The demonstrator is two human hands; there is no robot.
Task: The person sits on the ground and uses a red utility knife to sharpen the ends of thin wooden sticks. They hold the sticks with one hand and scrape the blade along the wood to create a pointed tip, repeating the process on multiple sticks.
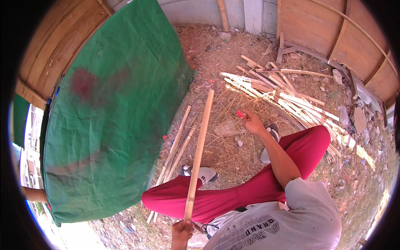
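Note:
My left hand is closed around the lower end of a long split bamboo strip. The strip stands out ahead of me, slanting slightly right, across my left leg. My right hand is out in front, its fingers closed on a small red-handled tool. Its working end is too small to make out. That hand and tool are apart from the strip. Several more bamboo strips lie on the ground left of the held one, by my left foot.
A large pile of split bamboo lies to the far right. A green tarp sheet stands along the left. Dry straw and shavings cover the ground between my feet. Wooden panels and a pale wall close the far side.

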